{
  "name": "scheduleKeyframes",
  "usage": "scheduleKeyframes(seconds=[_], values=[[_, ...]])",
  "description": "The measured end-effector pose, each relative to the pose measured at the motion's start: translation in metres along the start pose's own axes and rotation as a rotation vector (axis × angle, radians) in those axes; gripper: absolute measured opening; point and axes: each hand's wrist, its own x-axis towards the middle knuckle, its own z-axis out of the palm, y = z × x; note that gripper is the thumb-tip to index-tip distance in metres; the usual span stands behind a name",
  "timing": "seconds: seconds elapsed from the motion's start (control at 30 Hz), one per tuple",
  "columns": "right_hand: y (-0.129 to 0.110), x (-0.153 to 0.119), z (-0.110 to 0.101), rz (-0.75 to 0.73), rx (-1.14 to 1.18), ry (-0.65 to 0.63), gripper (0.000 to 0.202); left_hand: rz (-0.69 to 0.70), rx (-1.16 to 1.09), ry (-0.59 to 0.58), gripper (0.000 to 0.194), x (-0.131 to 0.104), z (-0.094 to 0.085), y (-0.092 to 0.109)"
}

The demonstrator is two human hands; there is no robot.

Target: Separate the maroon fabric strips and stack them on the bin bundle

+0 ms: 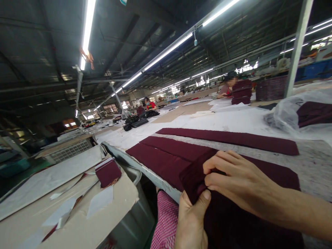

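A dark maroon piece of fabric [193, 173] is lifted at its corner between both my hands, near the table's front edge. My left hand [193, 211] grips its lower edge, thumb on top. Above it, the curled fingers of my right hand [228, 173] pinch the same cloth; the fingertips meet near my left thumb. The rest of this fabric hangs dark below my right forearm. Beneath and behind it lie flat maroon fabric panels [160, 155] side by side. A long maroon strip [228, 138] is spread farther back on the table.
On the left, a beige board [114, 211] over a grey bin [135, 207] carries a small maroon stack [107, 173] and scraps. Clear plastic [282, 114] lies at right, before a metal post [298, 52]. Two people sit farther back, one near stacked maroon pieces [241, 91].
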Motion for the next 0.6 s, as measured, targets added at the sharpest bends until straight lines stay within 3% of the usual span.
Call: scheduleKeyframes(seconds=[0.3,0.6], values=[[-0.001,0.002,-0.001,-0.121,-0.023,0.050,0.042,-0.042,-0.035,-0.063,0.032,0.006,-0.006,-0.001],[0.003,0.001,-0.003,-0.066,-0.012,0.038,0.033,-0.082,-0.064,-0.076,0.031,-0.004,0.001,0.014]])
